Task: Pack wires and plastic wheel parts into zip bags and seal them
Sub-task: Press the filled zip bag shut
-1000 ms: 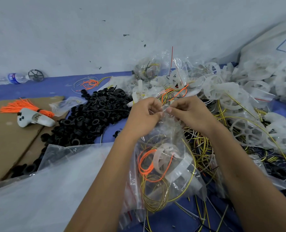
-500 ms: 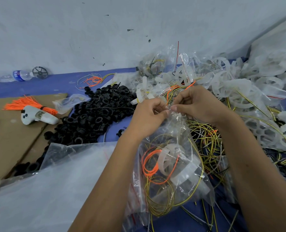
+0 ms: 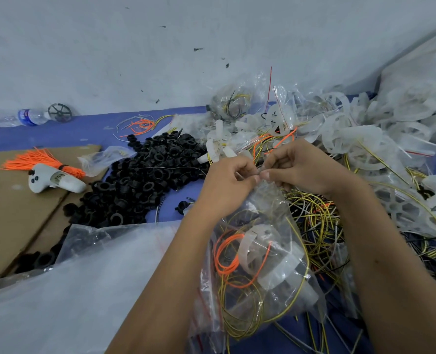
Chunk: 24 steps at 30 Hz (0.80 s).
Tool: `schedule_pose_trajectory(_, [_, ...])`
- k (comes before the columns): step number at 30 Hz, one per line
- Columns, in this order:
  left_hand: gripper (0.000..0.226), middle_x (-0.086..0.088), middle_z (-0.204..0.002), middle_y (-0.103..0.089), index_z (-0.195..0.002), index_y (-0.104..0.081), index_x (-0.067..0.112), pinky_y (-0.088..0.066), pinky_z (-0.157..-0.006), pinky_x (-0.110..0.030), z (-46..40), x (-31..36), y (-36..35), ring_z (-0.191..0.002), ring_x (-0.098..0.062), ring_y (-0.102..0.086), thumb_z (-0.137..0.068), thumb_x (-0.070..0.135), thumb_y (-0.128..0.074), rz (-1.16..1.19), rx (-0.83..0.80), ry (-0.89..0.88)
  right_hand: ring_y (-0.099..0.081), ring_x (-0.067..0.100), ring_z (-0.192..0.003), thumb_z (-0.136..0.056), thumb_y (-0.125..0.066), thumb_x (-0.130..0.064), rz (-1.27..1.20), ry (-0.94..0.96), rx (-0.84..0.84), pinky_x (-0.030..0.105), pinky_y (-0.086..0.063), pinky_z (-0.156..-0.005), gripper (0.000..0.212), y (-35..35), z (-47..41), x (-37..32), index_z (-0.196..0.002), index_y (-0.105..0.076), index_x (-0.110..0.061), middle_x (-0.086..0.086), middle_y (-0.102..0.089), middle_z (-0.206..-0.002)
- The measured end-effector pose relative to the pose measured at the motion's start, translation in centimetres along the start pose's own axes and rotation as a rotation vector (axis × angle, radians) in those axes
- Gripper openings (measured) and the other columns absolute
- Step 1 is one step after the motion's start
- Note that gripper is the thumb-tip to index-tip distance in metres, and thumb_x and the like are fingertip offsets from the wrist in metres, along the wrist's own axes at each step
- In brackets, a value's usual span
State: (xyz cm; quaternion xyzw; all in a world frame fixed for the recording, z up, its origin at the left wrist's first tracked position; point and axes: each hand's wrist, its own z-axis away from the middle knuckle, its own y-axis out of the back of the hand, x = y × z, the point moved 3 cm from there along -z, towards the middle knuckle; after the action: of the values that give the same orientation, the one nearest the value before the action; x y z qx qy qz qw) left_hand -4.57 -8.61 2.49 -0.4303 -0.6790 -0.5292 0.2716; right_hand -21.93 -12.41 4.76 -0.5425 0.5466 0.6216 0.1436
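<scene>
Both hands — left hand [image 3: 227,182], right hand [image 3: 305,167] — pinching zip bag [image 3: 260,251] top edge.

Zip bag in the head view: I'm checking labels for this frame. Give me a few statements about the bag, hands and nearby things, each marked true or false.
1. Both hands, left and right, pinch the top of the zip bag. True.
2. The bag holds orange wire. True.
3. The black rings lie right of the hands. False: left.
4. The water bottle stands upright. False: it lies on its side.
</scene>
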Motion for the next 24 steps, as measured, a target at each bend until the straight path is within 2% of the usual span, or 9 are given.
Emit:
schedule_pose_trajectory(3, [0.021, 0.004, -0.073, -0.066, -0.072, -0.066, 0.021, -0.042, -0.061, -0.027, 0.0, 0.0, -0.1, -0.058, -0.015, -0.055, -0.087, 0.015, -0.079, -0.034, 0.002, 0.001, -0.056, 0.027, -0.053, -0.087, -0.075, -0.008, 0.014, -0.001, -0.009, 0.031, -0.047, -0.052, 0.008, 0.0, 0.1, -0.2, -0.080, -0.074, -0.007, 0.015, -0.064, -0.060])
schedule_pose_trajectory(7, [0.019, 0.002, -0.073, -0.069, -0.074, -0.069, 0.022, -0.045, -0.064, -0.027, 0.0, -0.1, 0.0, -0.059, -0.011, -0.056, -0.087, 0.012, -0.078, -0.027, 0.000, 0.021, -0.056, 0.026, -0.052, -0.086, -0.076, -0.006, 0.013, 0.003, 0.016, 0.030, -0.046, -0.050, 0.011, -0.1, 0.3, -0.4, -0.076, -0.074, -0.011, 0.012, -0.063, -0.057])
schedule_pose_trajectory(11, [0.006, -0.004, -0.082, -0.077, -0.085, -0.076, 0.012, -0.059, -0.078, -0.043, 0.1, -0.3, 0.4, -0.076, -0.024, -0.071, -0.089, 0.015, -0.079, -0.024, -0.028, 0.047, -0.057, 0.027, -0.054, -0.088, -0.073, -0.003, 0.025, -0.011, 0.060, 0.036, -0.050, -0.054, 0.009, 0.1, 0.2, -0.3, -0.079, -0.072, -0.004, 0.006, -0.064, -0.057])
schedule_pose_trajectory(13, [0.008, -0.007, -0.082, -0.077, -0.085, -0.077, 0.010, -0.059, -0.082, -0.048, 0.2, -0.3, 0.6, -0.081, -0.029, -0.073, -0.090, 0.016, -0.079, 0.006, -0.032, 0.043, -0.056, 0.023, -0.053, -0.089, -0.073, -0.005, 0.013, -0.004, 0.030, 0.033, -0.048, -0.052, 0.008, -0.1, 0.2, -0.5, -0.081, -0.074, -0.006, 0.006, -0.065, -0.059])
schedule_pose_trajectory(16, [0.012, -0.008, -0.080, -0.077, -0.082, -0.075, 0.010, -0.060, -0.078, -0.046, 0.3, -0.2, 0.6, -0.080, -0.029, -0.074, -0.090, 0.018, -0.080, 0.005, -0.038, 0.039, -0.051, 0.010, -0.049, -0.088, -0.075, -0.009, 0.045, 0.024, 0.021, 0.021, -0.043, -0.049, 0.008, -0.6, 0.3, -1.0, -0.081, -0.077, -0.011, -0.003, -0.065, -0.057])
schedule_pose_trajectory(20, [0.007, -0.008, -0.082, -0.076, -0.082, -0.075, 0.012, -0.056, -0.075, -0.037, 0.0, -0.2, 1.0, -0.080, -0.028, -0.072, -0.087, 0.013, -0.081, -0.027, -0.017, 0.038, -0.054, 0.014, -0.054, -0.088, -0.075, -0.009, 0.085, 0.011, 0.055, 0.030, -0.045, -0.055, 0.008, -0.4, 0.4, -1.0, -0.080, -0.075, -0.006, 0.017, -0.070, -0.068])
schedule_pose_trajectory(24, [0.006, -0.003, -0.078, -0.075, -0.085, -0.077, 0.010, -0.055, -0.072, -0.031, 0.0, -0.1, 1.6, -0.070, -0.018, -0.069, -0.089, 0.013, -0.078, -0.039, -0.043, 0.039, -0.052, 0.017, -0.054, -0.089, -0.074, -0.008, 0.079, 0.010, 0.060, 0.027, -0.042, -0.052, 0.012, -0.6, 0.5, -0.9, -0.079, -0.072, 0.000, 0.026, -0.067, -0.069])
